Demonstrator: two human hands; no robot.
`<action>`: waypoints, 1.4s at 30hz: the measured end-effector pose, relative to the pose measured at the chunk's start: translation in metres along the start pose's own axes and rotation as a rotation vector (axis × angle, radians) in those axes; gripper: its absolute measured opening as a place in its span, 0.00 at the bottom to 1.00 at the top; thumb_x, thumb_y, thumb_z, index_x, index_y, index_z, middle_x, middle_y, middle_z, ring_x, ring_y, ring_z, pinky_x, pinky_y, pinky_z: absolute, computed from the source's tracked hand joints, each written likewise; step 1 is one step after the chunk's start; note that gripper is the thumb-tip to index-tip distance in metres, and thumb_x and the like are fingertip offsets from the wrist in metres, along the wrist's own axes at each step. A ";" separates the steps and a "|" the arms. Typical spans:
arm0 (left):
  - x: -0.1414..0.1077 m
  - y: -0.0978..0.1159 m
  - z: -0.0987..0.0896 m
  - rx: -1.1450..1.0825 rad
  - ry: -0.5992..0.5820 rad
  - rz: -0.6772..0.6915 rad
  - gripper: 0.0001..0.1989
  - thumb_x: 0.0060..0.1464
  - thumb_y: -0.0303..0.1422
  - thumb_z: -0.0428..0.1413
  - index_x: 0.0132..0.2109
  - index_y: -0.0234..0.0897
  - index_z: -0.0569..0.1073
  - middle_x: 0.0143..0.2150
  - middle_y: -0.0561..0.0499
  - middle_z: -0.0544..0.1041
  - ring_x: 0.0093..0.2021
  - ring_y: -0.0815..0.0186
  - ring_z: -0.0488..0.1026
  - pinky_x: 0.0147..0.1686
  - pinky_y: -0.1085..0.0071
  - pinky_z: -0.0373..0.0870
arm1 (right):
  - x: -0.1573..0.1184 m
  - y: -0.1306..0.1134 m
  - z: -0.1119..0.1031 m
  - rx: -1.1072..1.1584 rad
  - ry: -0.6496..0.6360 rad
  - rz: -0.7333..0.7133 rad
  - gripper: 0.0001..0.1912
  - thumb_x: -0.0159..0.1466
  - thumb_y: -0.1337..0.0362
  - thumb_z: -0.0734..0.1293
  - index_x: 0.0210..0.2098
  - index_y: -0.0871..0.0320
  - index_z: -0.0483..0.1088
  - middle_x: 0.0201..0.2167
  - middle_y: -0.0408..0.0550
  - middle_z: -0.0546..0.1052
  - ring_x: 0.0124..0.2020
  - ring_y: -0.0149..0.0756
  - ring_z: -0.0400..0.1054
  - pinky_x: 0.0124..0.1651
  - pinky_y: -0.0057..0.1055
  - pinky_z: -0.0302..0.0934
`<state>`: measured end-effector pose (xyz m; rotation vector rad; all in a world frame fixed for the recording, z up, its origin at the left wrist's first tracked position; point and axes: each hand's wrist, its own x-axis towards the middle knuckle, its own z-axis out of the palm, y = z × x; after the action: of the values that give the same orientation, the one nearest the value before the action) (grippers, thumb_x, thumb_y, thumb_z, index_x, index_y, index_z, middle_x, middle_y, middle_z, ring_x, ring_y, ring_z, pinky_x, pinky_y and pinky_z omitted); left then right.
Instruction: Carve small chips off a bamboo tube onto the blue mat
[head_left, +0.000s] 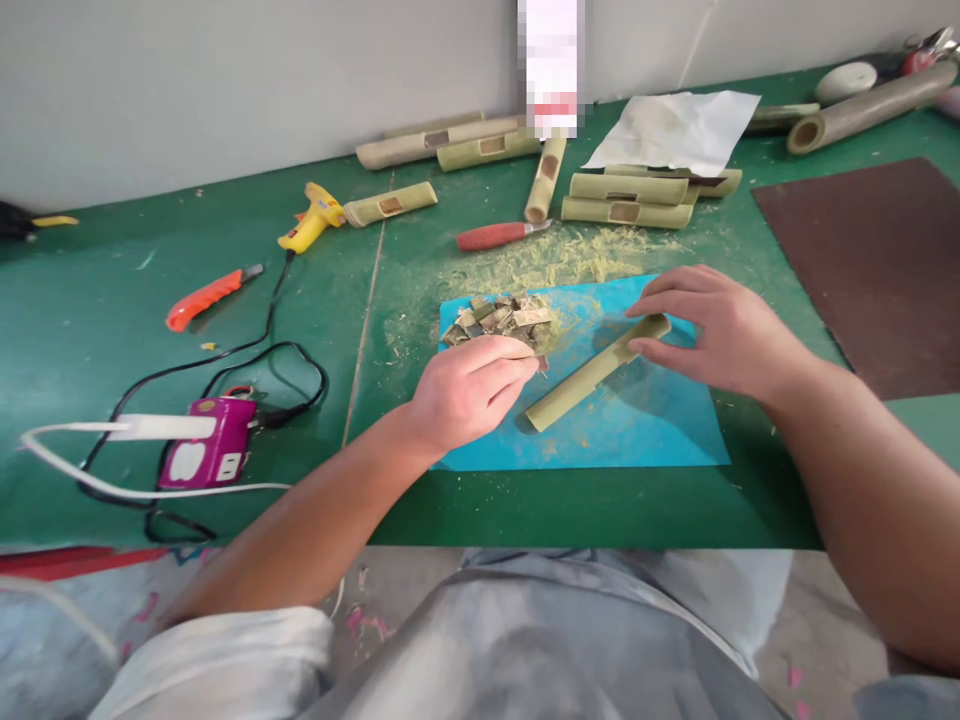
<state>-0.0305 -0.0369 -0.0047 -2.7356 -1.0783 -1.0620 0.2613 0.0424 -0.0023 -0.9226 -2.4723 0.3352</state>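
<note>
A blue sheet (637, 440) lies on the green table, with a pile of small bamboo chips (499, 318) near its back left corner. My left hand (476, 390) is closed just in front of the pile, and a small brown chip (541, 365) sticks out at its fingertips. A green bamboo tube (577, 392) with a notch rests at a slant on the sheet. Around its far right end, my right hand (694, 325) has its fingers and thumb apart; whether they touch the tube is unclear.
Behind the sheet lie shavings (585, 255), a red-handled knife (491, 236) and several cut bamboo tubes (626, 212). A yellow glue gun (309, 222), an orange cutter (210, 298) and a purple power strip (206, 445) with cables are left. A brown board (877, 270) lies right.
</note>
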 end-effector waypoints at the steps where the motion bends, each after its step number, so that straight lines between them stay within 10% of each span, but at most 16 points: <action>1: 0.000 0.000 0.000 -0.006 -0.003 0.000 0.04 0.58 0.23 0.57 0.40 0.33 0.76 0.40 0.46 0.80 0.39 0.68 0.79 0.42 0.73 0.76 | 0.000 -0.001 0.001 -0.002 -0.012 -0.014 0.16 0.61 0.53 0.68 0.46 0.50 0.75 0.44 0.50 0.76 0.46 0.47 0.70 0.48 0.47 0.65; 42: 0.000 -0.003 0.003 0.022 0.024 -0.043 0.03 0.60 0.26 0.56 0.39 0.36 0.75 0.39 0.49 0.81 0.41 0.68 0.79 0.43 0.73 0.77 | -0.001 -0.029 0.008 0.062 -0.029 -0.069 0.18 0.63 0.58 0.67 0.53 0.52 0.70 0.50 0.51 0.76 0.51 0.45 0.71 0.52 0.45 0.64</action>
<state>-0.0306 -0.0335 -0.0076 -2.6877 -1.1428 -1.0789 0.2422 0.0200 0.0013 -0.8103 -2.4985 0.4022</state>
